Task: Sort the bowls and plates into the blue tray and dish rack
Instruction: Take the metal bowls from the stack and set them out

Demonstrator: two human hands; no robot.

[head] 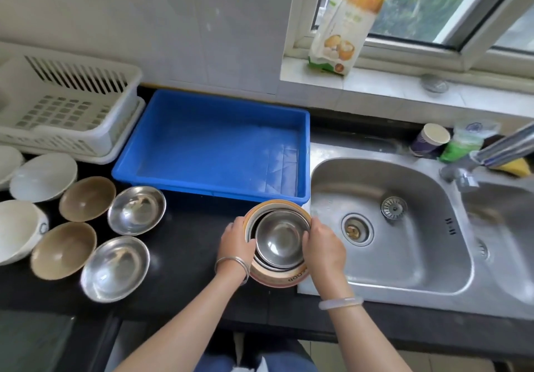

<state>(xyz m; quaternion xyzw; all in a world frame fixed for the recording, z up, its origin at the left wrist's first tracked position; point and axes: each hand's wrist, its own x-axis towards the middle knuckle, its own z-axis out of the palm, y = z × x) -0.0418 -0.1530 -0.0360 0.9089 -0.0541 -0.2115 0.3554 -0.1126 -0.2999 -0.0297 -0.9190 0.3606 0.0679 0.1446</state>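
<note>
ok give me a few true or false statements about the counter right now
1. Both the left hand and the right hand grip the stack of nested bowls. True.
2. The white dish rack stands left of the blue tray. True.
3. The blue tray is full of dishes. False: nothing lies in it.
4. The paper cup lies in the sink. False: it stands behind the sink.

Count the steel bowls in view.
3 sure: rear steel bowl beside the blue tray, front steel bowl near the counter edge, top steel bowl in the stack gripped by left hand and right hand. More may nest beneath.
</note>
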